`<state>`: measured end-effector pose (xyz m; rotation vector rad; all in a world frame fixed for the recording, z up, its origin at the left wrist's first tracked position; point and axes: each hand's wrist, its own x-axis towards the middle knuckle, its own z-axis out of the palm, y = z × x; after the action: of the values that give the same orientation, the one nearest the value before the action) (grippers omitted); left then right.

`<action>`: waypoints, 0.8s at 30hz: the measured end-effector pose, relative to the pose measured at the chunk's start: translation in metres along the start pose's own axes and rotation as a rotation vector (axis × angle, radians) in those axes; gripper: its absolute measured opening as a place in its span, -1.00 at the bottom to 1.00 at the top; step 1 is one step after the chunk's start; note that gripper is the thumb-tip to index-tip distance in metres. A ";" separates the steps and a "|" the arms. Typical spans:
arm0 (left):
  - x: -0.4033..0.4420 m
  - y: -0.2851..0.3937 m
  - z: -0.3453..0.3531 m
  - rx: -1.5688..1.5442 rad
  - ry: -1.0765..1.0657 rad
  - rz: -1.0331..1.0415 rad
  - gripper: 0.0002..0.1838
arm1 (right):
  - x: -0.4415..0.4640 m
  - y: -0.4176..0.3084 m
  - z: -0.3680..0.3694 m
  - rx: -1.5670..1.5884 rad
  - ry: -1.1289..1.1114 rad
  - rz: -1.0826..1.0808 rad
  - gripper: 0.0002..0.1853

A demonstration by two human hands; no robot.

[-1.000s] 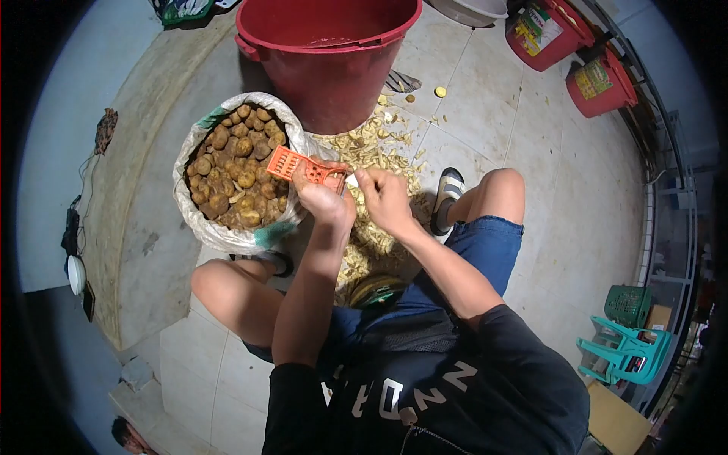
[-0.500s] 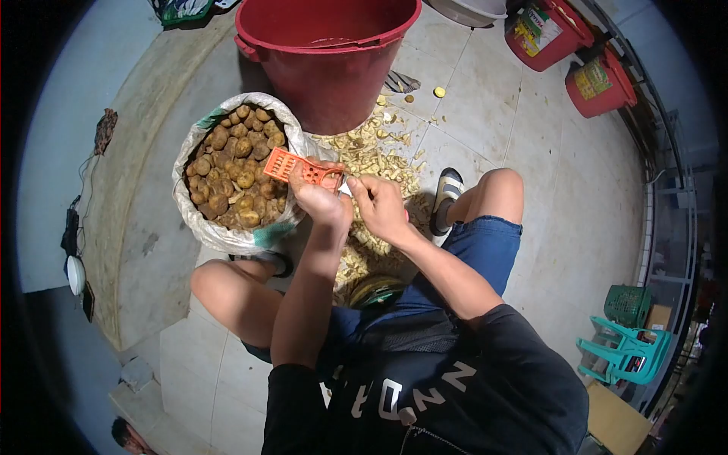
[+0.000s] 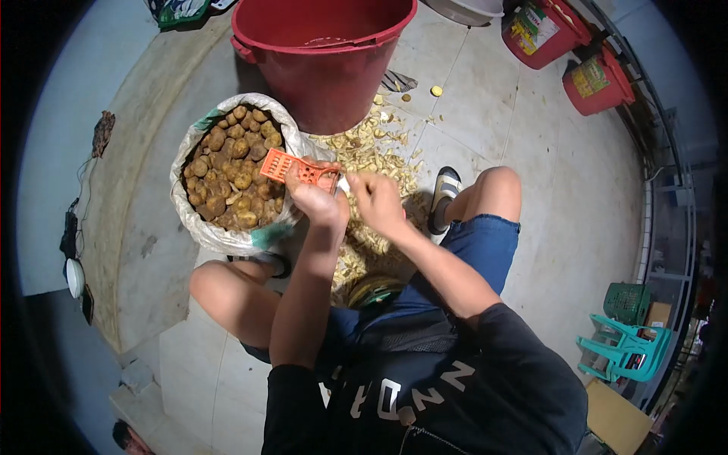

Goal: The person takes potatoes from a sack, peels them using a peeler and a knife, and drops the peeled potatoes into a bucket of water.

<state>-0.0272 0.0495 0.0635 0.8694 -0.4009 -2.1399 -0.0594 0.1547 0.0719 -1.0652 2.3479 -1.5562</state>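
An orange flat peeler with a slotted grater face [image 3: 279,164] is gripped in my left hand [image 3: 317,201], tilted over the sack's right rim. Close beside it, my right hand [image 3: 377,203] is closed, its thumb toward the peeler's near end. A pale, blade-like tip [image 3: 343,184] shows between the hands and a bit of pink at the far side of my right fist; it looks like a small knife, mostly hidden. The open white sack [image 3: 182,201] on my left is full of unpeeled potatoes [image 3: 239,163]. Potato peelings [image 3: 379,152] lie heaped on the floor beneath my hands.
A large red tub [image 3: 326,83] stands just beyond the sack and peelings. Peeled potato pieces [image 3: 436,91] lie on the tiles. Two red buckets [image 3: 542,34] and a grey basin [image 3: 466,9] are at the upper right. Teal plastic stools [image 3: 626,349] stand at the right.
My right hand has turned slightly and shifted a little up and left beside the peeler. The peeler stays in my left hand. The whole view has shifted slightly.
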 end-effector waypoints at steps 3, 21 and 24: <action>0.003 -0.003 -0.003 0.005 -0.060 0.070 -0.61 | 0.004 -0.001 0.000 0.062 0.012 0.192 -0.64; 0.003 -0.001 -0.002 -0.010 -0.050 0.067 -0.64 | 0.010 0.008 -0.002 0.001 0.041 0.184 -0.61; 0.004 0.000 -0.002 -0.018 -0.076 0.051 -0.63 | 0.004 0.001 -0.001 -0.004 0.045 0.112 -0.61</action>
<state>-0.0277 0.0468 0.0607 0.7620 -0.4370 -2.1306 -0.0636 0.1530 0.0726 -0.8922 2.3956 -1.5520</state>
